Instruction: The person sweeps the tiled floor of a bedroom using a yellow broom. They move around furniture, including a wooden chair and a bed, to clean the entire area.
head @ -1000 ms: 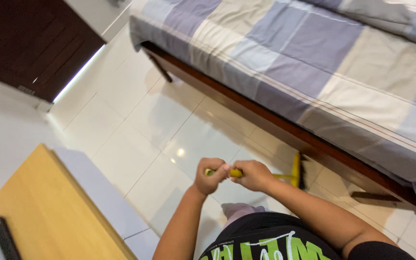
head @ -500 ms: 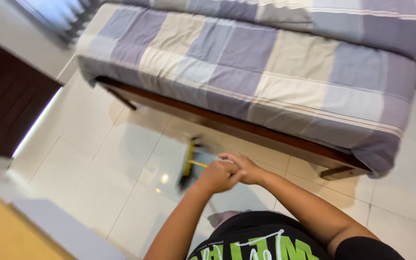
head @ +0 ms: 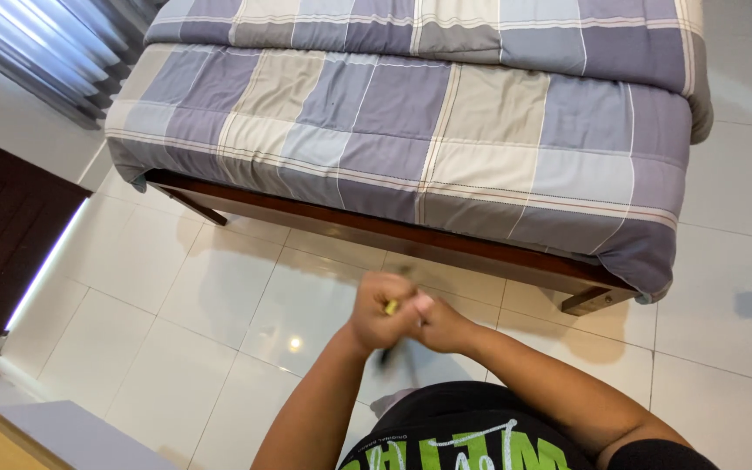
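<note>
Both hands close together around a yellow stick (head: pixel 391 305) above the white tiled floor (head: pixel 219 313), the left hand (head: pixel 380 312) wrapped on its near end and the right hand (head: pixel 442 324) pressed against it. Open floor stretches leftward toward a dark cabinet (head: pixel 2 244), while the bed (head: pixel 411 130) and its wooden frame edge (head: pixel 376 233) run just ahead.

Black shirt (head: pixel 472 435), green-white print, bare forearms

White glossy tile floor (head: pixel 219 305); wooden bed (head: pixel 376 228) under checked cover (head: pixel 411 122); dark cabinet (head: pixel 2 252) left; grey blinds (head: pixel 36 43).
</note>
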